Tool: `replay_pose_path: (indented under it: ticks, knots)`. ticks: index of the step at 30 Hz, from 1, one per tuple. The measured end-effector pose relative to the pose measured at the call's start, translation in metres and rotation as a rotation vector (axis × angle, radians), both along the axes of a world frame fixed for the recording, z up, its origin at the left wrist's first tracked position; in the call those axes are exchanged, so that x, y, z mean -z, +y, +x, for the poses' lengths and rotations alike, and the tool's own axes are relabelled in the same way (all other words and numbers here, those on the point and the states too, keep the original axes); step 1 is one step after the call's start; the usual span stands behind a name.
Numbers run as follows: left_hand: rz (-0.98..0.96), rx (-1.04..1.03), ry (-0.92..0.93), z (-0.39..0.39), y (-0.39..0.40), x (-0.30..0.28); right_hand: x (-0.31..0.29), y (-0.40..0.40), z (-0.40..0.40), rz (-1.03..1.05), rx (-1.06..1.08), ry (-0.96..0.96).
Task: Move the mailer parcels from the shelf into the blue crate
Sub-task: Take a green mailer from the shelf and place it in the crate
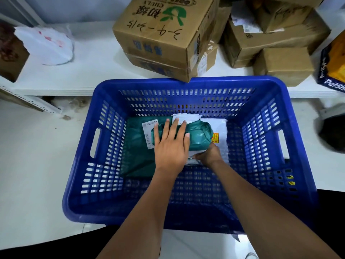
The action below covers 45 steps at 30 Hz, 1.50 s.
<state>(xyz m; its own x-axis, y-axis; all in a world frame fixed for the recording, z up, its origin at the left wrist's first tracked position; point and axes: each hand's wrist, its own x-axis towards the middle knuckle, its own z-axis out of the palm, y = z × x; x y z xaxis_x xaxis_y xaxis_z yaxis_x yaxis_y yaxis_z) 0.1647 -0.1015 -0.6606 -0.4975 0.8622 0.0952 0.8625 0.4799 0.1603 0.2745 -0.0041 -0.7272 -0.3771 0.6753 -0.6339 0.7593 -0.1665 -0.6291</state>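
From where I sit, both my forearms reach into the blue slotted plastic crate (186,217). My left hand (170,146) lies flat on the plump teal-green plastic mailer parcel (197,136), fingers (175,128) straight and spread across its top, gripping nothing. My right hand (207,155) is tucked at the parcel's near right underside; its fingers look curled under the parcel and the white packet edge there, though their tips are hidden.

The parcel's long axis runs left to right, across my fingers, which point away from me. It rests on a flat dark-green mailer bag (138,152) to the left of my left hand and a white plastic mailer parcel (218,131) beyond my right. I judge the next move is simply letting go.

Farther off, the white shelf (89,71) holds brown cardboard boxes (164,38) and a white plastic bag (50,45) beyond my left fingers.
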Motion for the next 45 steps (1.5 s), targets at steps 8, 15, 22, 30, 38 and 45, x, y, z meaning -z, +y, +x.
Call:
replay_pose_path:
  ticks: [8,15,22,30,38,45]
  knots:
    - [-0.180,-0.056,-0.024,-0.011,0.017,-0.009,-0.050,0.030,0.000,0.133,0.109,-0.040]
    - [-0.301,-0.023,-0.073,-0.016,0.031,-0.019,-0.105,-0.009,-0.032,1.048,-0.255,0.164]
    - [-0.262,-0.018,-0.167,-0.036,0.031,-0.021,-0.078,-0.005,-0.046,0.855,-0.486,-0.277]
    - [-0.424,-0.518,-0.518,-0.049,0.041,-0.026,-0.080,0.018,-0.067,0.369,-0.244,-0.338]
    - [-0.586,-0.788,-1.266,-0.071,0.035,-0.018,-0.082,0.031,-0.067,-0.282,0.057,-0.310]
    - [-0.908,-0.782,-1.433,-0.080,0.027,0.006,-0.078,0.040,-0.056,-0.530,0.097,-0.352]
